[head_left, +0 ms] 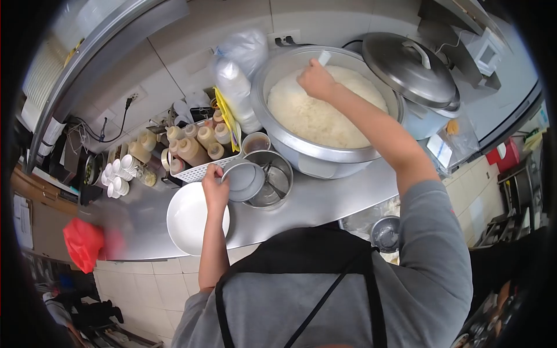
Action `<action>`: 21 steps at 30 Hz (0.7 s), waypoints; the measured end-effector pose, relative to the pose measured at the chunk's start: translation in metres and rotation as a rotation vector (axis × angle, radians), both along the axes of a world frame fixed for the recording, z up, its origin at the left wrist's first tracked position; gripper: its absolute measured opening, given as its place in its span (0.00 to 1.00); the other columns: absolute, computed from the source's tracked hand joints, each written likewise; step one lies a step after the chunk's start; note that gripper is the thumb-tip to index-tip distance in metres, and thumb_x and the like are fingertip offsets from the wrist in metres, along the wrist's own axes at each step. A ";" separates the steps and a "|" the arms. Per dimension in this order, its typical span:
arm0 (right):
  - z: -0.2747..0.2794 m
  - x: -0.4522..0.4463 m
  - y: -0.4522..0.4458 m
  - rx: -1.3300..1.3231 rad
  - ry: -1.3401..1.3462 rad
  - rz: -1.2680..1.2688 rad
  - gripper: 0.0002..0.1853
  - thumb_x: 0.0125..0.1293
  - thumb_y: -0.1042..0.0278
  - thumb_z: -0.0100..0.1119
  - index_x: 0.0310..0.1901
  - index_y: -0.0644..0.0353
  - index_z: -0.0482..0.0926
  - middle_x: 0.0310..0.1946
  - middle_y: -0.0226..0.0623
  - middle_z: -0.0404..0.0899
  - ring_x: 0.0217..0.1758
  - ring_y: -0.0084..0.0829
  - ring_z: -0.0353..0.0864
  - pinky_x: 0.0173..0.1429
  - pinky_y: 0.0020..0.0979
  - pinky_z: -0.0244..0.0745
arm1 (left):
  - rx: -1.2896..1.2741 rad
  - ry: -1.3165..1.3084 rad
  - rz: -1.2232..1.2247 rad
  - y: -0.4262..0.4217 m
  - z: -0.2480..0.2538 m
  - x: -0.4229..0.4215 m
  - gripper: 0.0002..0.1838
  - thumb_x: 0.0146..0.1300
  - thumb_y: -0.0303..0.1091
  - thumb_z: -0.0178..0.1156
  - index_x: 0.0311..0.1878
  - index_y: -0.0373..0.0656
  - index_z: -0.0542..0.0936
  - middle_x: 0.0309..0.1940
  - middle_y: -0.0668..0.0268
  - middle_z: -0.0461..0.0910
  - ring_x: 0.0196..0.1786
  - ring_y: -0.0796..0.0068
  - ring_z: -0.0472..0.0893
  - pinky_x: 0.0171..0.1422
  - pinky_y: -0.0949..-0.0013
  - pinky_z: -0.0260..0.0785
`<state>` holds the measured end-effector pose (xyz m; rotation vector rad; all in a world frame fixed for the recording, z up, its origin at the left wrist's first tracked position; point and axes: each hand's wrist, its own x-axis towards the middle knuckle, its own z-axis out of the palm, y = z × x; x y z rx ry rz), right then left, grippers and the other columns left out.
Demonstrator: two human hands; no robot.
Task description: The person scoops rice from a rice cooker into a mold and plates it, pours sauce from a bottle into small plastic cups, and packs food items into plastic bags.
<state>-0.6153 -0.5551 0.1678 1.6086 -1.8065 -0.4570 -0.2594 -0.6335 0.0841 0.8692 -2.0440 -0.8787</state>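
A long steel counter [325, 204] runs along the tiled wall. On it stands a big, wide-mouthed rice cooker [360, 166] with a silver rim and a pale body. The rice [342, 124] inside it is off-white and grainy, a broad layer mounded towards the middle and sitting below the rim. The cooker's dark metal lid [400, 68], with a pale handle, lies just beside it to the right. Left of the cooker, a white basket [200, 170] carries squeeze bottles. In front of that lies a round, glossy white bowl [187, 216], partly under the left forearm. A steel pot [285, 167] with a utensil in it is near the cooker. The left hand [214, 188] pinches the edge of a smaller grey bowl [242, 180], smooth and ringed, which overlaps the pot. Over the rice, the right hand [317, 80] is curled tightly round a short white handle [324, 57]; its lower end is hidden.
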 end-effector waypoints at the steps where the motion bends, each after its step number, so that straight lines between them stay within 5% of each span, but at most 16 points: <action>1: -0.001 0.006 0.003 -0.001 0.003 0.070 0.06 0.49 0.68 0.51 0.22 0.52 0.78 0.19 0.29 0.77 0.32 0.29 0.75 0.45 0.36 0.59 | -0.013 0.001 -0.019 0.000 -0.001 -0.003 0.11 0.42 0.16 0.55 0.26 0.38 0.63 0.20 0.64 0.66 0.26 0.71 0.68 0.37 0.72 0.63; 8: 0.001 0.045 0.037 -0.024 -0.047 0.269 0.05 0.48 0.69 0.50 0.21 0.50 0.76 0.18 0.28 0.74 0.30 0.27 0.74 0.43 0.31 0.59 | -0.081 -0.017 -0.042 -0.009 0.000 -0.038 0.12 0.40 0.16 0.56 0.26 0.38 0.65 0.20 0.59 0.66 0.25 0.65 0.68 0.33 0.68 0.62; 14: 0.007 -0.001 0.051 -0.330 -0.213 -0.015 0.04 0.50 0.71 0.51 0.27 0.52 0.75 0.20 0.32 0.75 0.31 0.28 0.76 0.42 0.32 0.63 | 0.091 0.028 -0.036 -0.037 -0.010 -0.050 0.11 0.43 0.17 0.55 0.30 0.38 0.67 0.24 0.62 0.71 0.29 0.70 0.72 0.37 0.70 0.65; 16: -0.009 0.002 0.055 -0.050 -0.280 -0.180 0.04 0.49 0.69 0.52 0.28 0.54 0.75 0.22 0.34 0.76 0.30 0.31 0.78 0.39 0.34 0.65 | 0.419 0.249 -0.162 -0.048 -0.019 -0.049 0.14 0.45 0.18 0.54 0.38 0.37 0.70 0.31 0.65 0.74 0.33 0.73 0.74 0.41 0.72 0.66; 17: -0.017 0.003 0.053 -0.049 -0.281 -0.182 0.04 0.49 0.69 0.52 0.28 0.54 0.75 0.22 0.34 0.76 0.30 0.31 0.78 0.39 0.34 0.65 | 0.614 0.231 -0.183 -0.050 -0.017 -0.044 0.17 0.48 0.20 0.53 0.45 0.34 0.71 0.37 0.63 0.75 0.38 0.73 0.75 0.44 0.73 0.67; 21: -0.023 0.022 0.050 0.001 -0.634 -0.240 0.06 0.52 0.66 0.51 0.28 0.57 0.75 0.24 0.39 0.78 0.30 0.38 0.78 0.37 0.38 0.68 | 0.984 0.432 -0.291 -0.047 -0.002 -0.036 0.19 0.53 0.24 0.52 0.49 0.30 0.68 0.40 0.57 0.75 0.43 0.69 0.77 0.46 0.68 0.71</action>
